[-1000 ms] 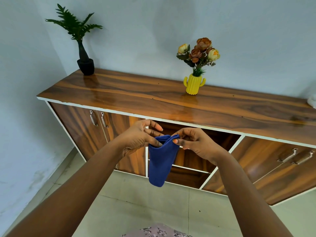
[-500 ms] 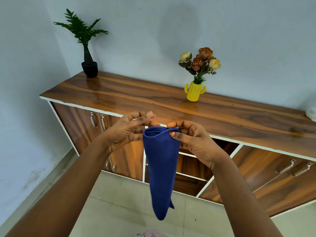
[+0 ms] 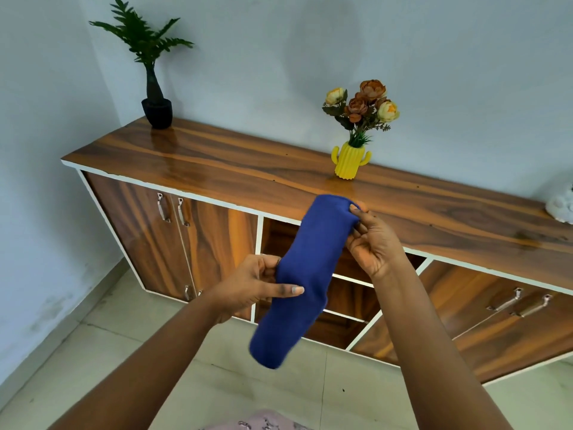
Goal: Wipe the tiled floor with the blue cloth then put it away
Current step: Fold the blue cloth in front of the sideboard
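Note:
The blue cloth (image 3: 305, 274) hangs folded lengthwise in the air in front of the wooden sideboard (image 3: 217, 169). My right hand (image 3: 373, 240) pinches its top end at counter height. My left hand (image 3: 254, 285) grips the cloth's middle, thumb across the front. The cloth's lower end dangles free above the pale tiled floor (image 3: 124, 346). Behind the cloth, the sideboard's open middle compartment (image 3: 350, 293) with shelves is partly hidden.
On the sideboard stand a black-potted fern (image 3: 155, 88) at the left, a yellow cactus vase with flowers (image 3: 352, 156) in the middle, and a white object (image 3: 561, 206) at the right edge. Closed doors flank the open compartment. Walls meet in the corner at left.
My right hand lifted the cloth's top end up and to the right. My left hand slid down from the top to the cloth's middle. The cloth now hangs slanted.

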